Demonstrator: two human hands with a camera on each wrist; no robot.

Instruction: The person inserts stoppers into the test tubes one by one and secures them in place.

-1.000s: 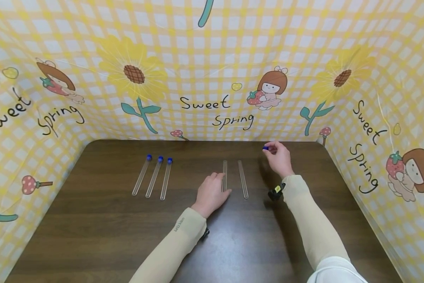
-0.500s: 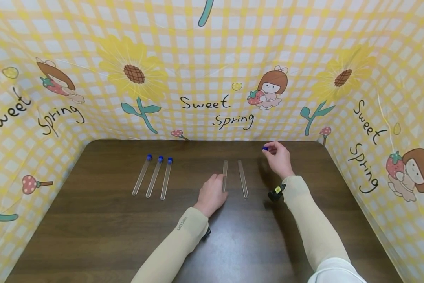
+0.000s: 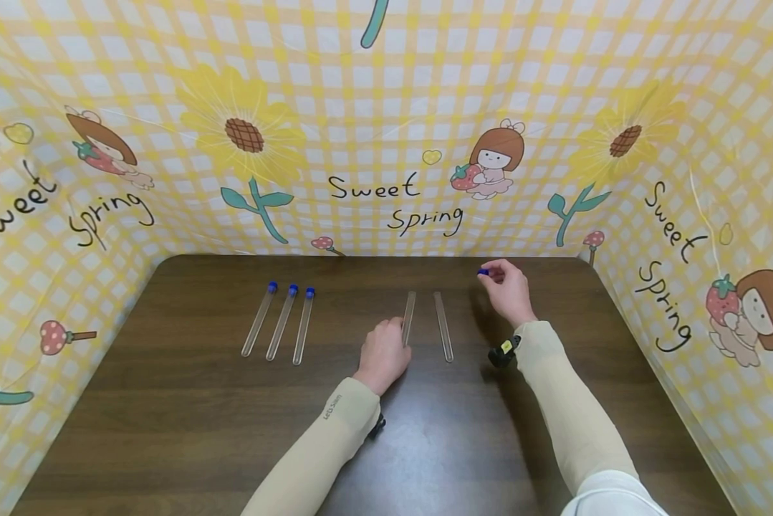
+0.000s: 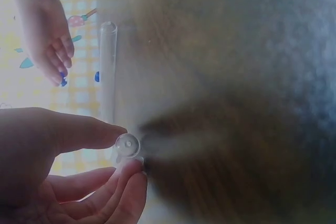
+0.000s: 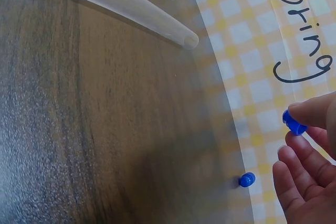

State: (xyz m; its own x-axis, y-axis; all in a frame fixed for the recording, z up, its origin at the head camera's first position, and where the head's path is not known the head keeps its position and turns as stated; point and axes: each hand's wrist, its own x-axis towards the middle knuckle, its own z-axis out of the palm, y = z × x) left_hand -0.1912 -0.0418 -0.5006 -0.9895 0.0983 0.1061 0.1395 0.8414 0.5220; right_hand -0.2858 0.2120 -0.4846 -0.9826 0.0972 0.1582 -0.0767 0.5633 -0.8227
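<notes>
My left hand (image 3: pixel 395 342) pinches the rounded near end of an uncapped clear tube (image 3: pixel 408 312) between thumb and fingers; the left wrist view shows that end (image 4: pixel 127 145) held at my fingertips (image 4: pixel 118 132). A second uncapped tube (image 3: pixel 443 326) lies on the brown table (image 3: pixel 463 444) just to its right. My right hand (image 3: pixel 489 275) hovers at the back right of the table and pinches a small blue cap (image 3: pixel 483 271), also seen as the blue cap (image 5: pixel 293 123) in the right wrist view. Another blue cap (image 5: pixel 247 180) lies on the table below that hand.
Three blue-capped tubes (image 3: pixel 280 322) lie side by side at the left of the table. A yellow checked cloth wall (image 3: pixel 386 143) printed with sunflowers closes in the back and both sides. Open ends of the two uncapped tubes (image 5: pixel 186 39) point toward the back wall.
My left hand's fingers have drawn back from lying along the tube and now pinch its near end, which has shifted slightly left. The right hand with its cap has barely moved.
</notes>
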